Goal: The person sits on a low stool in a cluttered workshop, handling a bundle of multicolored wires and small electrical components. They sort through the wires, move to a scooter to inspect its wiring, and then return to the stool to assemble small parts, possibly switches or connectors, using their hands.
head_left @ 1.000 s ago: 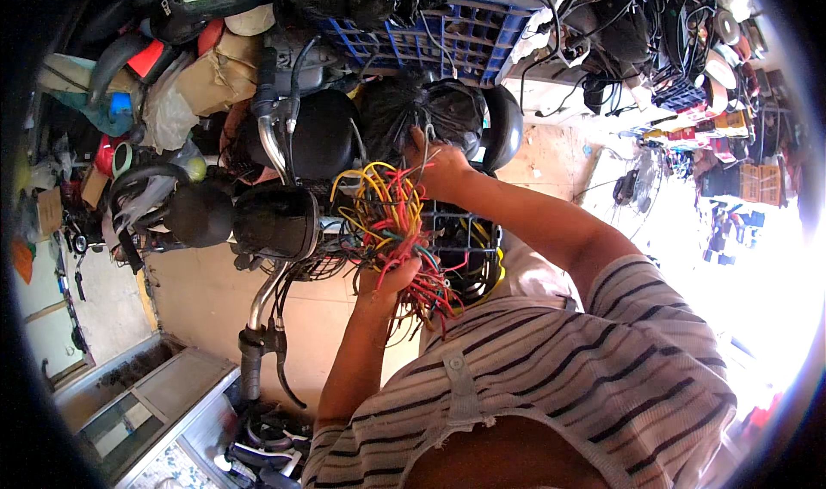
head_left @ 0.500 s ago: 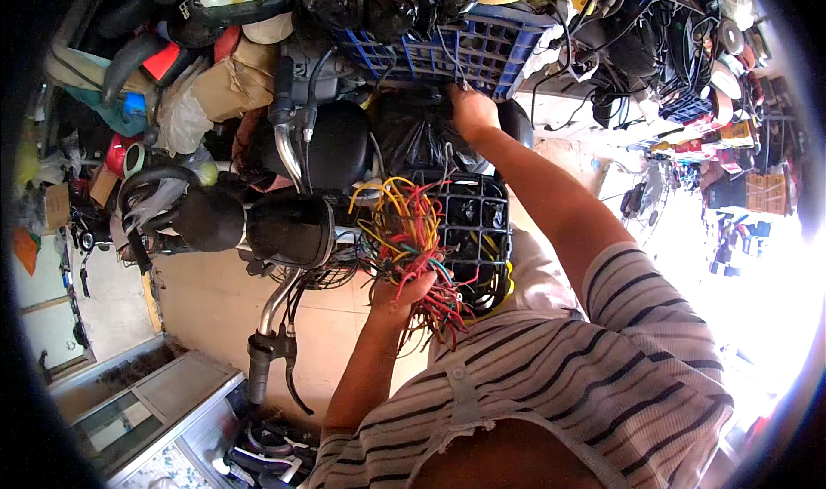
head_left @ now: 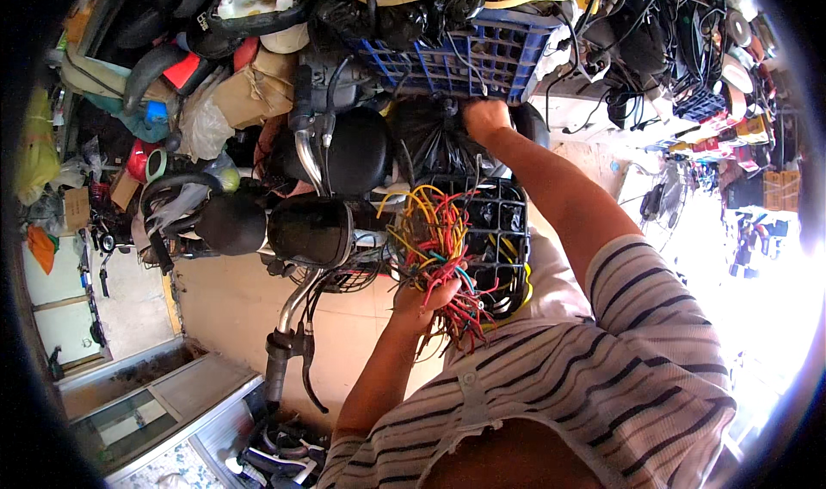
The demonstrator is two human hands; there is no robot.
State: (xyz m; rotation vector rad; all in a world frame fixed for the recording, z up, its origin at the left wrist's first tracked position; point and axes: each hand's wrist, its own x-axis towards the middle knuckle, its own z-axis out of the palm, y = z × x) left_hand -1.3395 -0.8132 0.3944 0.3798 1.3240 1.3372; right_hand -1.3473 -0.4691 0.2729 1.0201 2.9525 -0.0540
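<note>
My left hand (head_left: pixel 428 300) is closed around a thick bundle of loose electrical wires (head_left: pixel 434 239), mostly red and yellow with some green. The wires fan out above and below the fist, in front of a black wire basket (head_left: pixel 495 222). Farther away, my right hand (head_left: pixel 488 121) is closed beside the gathered neck of a black plastic bag (head_left: pixel 430 141), just under the edge of a blue plastic crate (head_left: pixel 465 55). Its fingertips are hidden, so what they grip does not show.
Left of the basket stand chrome handlebars (head_left: pixel 308 158) with brake levers and a black headlamp-like housing (head_left: pixel 310 231). Piled parts and bags fill the far left. Black cables (head_left: pixel 641 37) hang at the far right. A metal-framed cabinet (head_left: pixel 172 403) is at the lower left.
The whole view has shifted, so the scene sits farther right. My right hand stays by the crate's edge, and the black bag's neck looks more bunched. The left hand keeps its hold on the wires.
</note>
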